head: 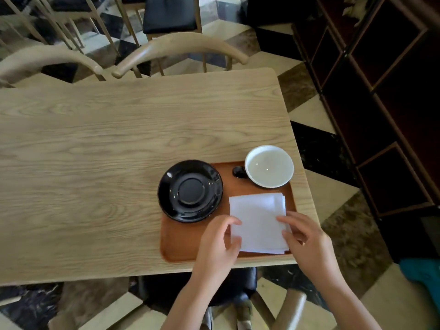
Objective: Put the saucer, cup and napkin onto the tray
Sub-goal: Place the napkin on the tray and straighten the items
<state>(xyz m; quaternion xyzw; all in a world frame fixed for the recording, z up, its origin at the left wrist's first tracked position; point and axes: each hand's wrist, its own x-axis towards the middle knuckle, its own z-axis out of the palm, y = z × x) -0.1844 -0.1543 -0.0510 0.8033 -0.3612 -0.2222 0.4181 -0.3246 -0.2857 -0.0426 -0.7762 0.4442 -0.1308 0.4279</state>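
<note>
You are seated in what reads as a café or restaurant dining room. Evidence: light wood-grain table (119, 144); matching curved-back wooden chairs (181, 47) at 12 o'clock, more with black seat cushions (170, 14) behind; checkered marble floor (316, 148) at 3 o'clock; dark wooden shelving (385, 96) at 2 o'clock.

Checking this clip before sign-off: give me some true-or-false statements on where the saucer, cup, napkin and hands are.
1. The saucer lies on the tray's left part. True.
2. The cup stands on the saucer. False: it stands apart, at the tray's far right corner.
3. Both the left hand and right hand touch the napkin. True.
4. The napkin lies on the bare table. False: it lies on the tray.
5. The cup lies tipped over. False: it is upright.
</note>
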